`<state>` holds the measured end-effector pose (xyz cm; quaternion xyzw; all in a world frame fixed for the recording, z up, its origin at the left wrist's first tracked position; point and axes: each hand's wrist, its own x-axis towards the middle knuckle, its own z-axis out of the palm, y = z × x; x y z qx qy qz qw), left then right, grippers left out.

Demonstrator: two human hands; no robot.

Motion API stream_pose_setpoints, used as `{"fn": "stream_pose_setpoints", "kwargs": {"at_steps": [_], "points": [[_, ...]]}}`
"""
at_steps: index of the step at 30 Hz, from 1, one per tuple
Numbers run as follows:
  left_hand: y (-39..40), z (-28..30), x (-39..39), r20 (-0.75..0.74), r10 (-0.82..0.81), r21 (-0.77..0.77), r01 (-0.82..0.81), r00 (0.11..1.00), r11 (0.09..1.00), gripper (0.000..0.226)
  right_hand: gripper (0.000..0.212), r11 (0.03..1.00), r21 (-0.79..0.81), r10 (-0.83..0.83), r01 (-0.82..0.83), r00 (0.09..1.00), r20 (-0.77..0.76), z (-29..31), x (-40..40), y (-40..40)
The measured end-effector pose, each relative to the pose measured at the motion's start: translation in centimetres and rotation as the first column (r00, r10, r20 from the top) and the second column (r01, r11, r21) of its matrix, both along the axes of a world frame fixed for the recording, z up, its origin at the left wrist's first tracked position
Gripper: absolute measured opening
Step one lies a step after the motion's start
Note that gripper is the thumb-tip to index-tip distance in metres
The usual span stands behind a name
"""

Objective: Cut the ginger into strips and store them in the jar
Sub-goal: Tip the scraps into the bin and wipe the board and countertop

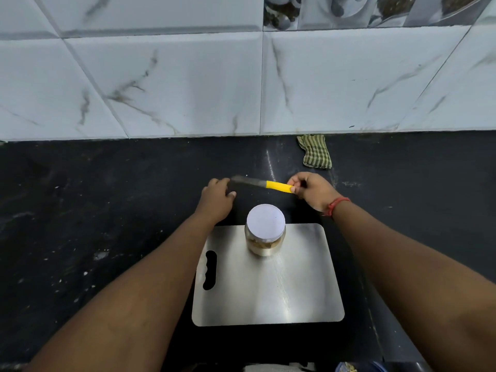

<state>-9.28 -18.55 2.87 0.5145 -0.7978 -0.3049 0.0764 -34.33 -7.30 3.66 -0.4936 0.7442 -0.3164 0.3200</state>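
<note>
A clear jar (265,242) with a white lid on top stands at the back edge of the steel cutting board (268,291); pale ginger strips show through its wall. Behind the jar, my right hand (311,191) pinches the yellow handle of a knife (279,186), whose blurred blade points left. My left hand (218,194) is at the blade's tip, fingers curled down over it; whether it grips the blade I cannot tell. No loose ginger lies on the board.
The black stone counter (107,210) runs left and right of the board. A folded green checked cloth (315,151) lies at the back against the tiled wall (188,76). A blue object (349,367) peeks in at the bottom edge.
</note>
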Motion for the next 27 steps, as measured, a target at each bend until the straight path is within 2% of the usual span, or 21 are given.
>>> {"fn": "stream_pose_setpoints", "kwargs": {"at_steps": [3,6,9,12,15,18,24,27], "points": [[0.6,1.1,0.6,-0.209,0.068,0.077,-0.053,0.976,0.996,0.03,0.015,0.998,-0.056,-0.018,0.025,0.992,0.124,1.5,0.4,0.9],[1.9,3.0,1.3,-0.449,0.215,0.237,-0.117,0.867,0.965,0.023,0.013,0.995,-0.096,-0.024,0.039,0.988,0.151,3.1,0.9,1.9],[3.2,4.4,2.2,-0.557,0.29,0.309,-0.13,0.778,0.942,0.018,0.015,0.989,-0.135,-0.033,0.058,0.984,0.175,4.6,1.6,3.1],[4.6,5.2,3.1,-0.567,0.301,0.315,-0.136,0.767,0.939,0.016,0.014,0.974,-0.184,-0.072,0.129,0.955,0.286,5.7,2.5,4.3],[6.3,5.7,4.0,-0.592,0.374,0.408,-0.134,0.714,0.903,0.02,0.008,0.938,-0.216,-0.13,0.272,0.852,0.507,6.4,3.7,5.6],[8.1,6.0,4.7,-0.619,0.422,0.475,-0.112,0.662,0.873,0.022,0.008,0.913,-0.187,-0.172,0.362,0.758,0.63,6.5,5.0,7.2],[10.4,4.9,5.1,-0.593,0.448,0.523,-0.103,0.67,0.846,0.02,0.01,0.87,-0.108,-0.283,0.481,0.666,0.69,5.0,6.5,9.7],[10.9,4.6,5.1,-0.577,0.463,0.539,-0.112,0.673,0.835,0.02,0.008,0.865,-0.066,-0.325,0.498,0.656,0.681,4.7,6.9,10.3]]}}
